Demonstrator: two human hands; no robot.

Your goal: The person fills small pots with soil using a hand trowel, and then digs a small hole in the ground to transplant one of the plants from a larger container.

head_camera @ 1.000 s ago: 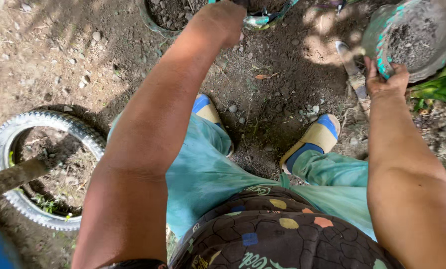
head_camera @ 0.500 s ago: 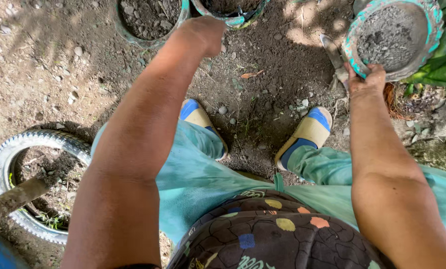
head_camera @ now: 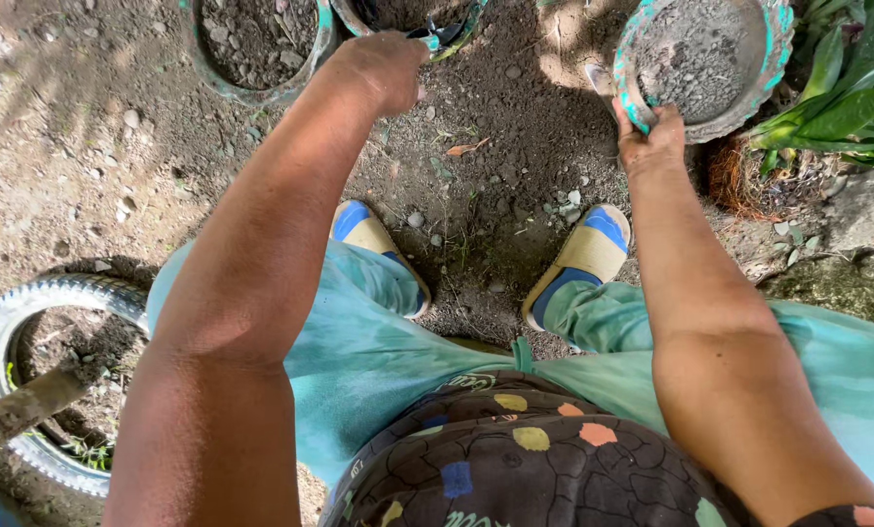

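Right hand [head_camera: 651, 137] is closed on the rim of a soil-filled teal-edged pot [head_camera: 700, 59], held above the dirt ground [head_camera: 495, 185]; left hand [head_camera: 383, 68] is clenched on another pot's rim [head_camera: 447, 39].

Right hand [head_camera: 651, 137] is gripping the rim of a teal-edged pot of grey soil [head_camera: 700, 59]; left hand [head_camera: 383, 68] is clutching another pot's rim [head_camera: 447, 39]. Sandalled feet [head_camera: 583, 259] are standing on bare dirt [head_camera: 495, 146].
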